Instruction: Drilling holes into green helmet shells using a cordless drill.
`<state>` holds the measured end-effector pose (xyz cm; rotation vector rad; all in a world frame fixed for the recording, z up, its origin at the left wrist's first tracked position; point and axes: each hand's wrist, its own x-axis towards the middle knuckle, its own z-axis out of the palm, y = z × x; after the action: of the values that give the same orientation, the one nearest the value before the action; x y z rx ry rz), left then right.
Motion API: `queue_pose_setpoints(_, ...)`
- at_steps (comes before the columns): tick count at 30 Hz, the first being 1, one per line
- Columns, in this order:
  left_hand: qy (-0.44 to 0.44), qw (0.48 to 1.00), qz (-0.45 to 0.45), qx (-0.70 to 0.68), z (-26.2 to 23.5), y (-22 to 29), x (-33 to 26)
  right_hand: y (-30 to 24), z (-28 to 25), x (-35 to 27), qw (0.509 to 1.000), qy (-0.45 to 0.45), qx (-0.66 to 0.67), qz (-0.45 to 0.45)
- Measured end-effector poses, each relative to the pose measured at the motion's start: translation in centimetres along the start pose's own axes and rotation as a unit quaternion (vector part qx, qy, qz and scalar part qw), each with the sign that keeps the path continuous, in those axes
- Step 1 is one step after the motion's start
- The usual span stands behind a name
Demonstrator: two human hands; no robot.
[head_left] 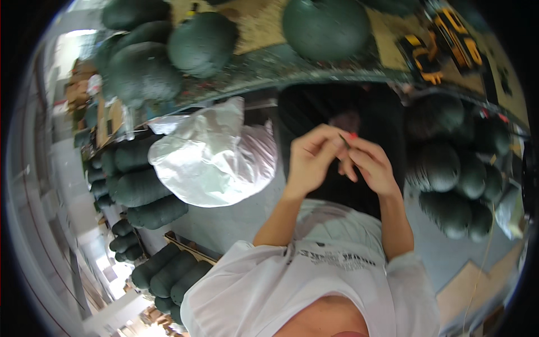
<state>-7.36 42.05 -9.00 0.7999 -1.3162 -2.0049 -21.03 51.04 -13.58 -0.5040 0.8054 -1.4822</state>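
Note:
Both my hands come together over my lap, fingertips almost touching. My left hand [311, 157] is closed in a pinch, and a small thin dark piece [343, 140] sticks out from its fingertips. My right hand [371, 164] also pinches at the same spot. At its fingertips shows a tiny red piece [353, 135]; whether it is joined to the dark piece I cannot tell. Ahead of my hands, a large dark green ball [325, 28] rests on the workbench [258, 72].
A shiny silver bag [210, 157] stands left of my lap. Yellow-and-black cordless power tools [457, 39] lie at the bench's right. More green balls [203, 44] sit on its left. Rows of green rounded pieces [140, 188] are stacked at left, others [432, 165] at right.

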Motion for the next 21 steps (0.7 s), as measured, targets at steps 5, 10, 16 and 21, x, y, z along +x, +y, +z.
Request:
queue_pose_setpoints(5, 0.034, 0.999, 0.009, -0.004, -0.7, -0.8, 1.6, 0.3, -0.5, 2.0, 0.99, -0.093, 0.094, 0.039)
queue_pose_setpoints(10, -0.011, 0.996, -0.032, -0.085, -0.5, -1.4, 1.9, 0.5, -0.1, 1.1, 0.981, -0.076, 0.162, 0.073)
queue_pose_setpoints(16, -0.035, 0.982, -0.044, -0.182, -0.1, -3.1, 2.4, 0.4, -0.8, 0.5, 0.957, -0.125, 0.258, 0.048)
queue_pose_setpoints(21, -0.034, 0.98, -0.038, -0.191, 0.4, -3.1, 2.5, 0.2, -0.8, 0.5, 0.951, -0.156, 0.266, 0.04)
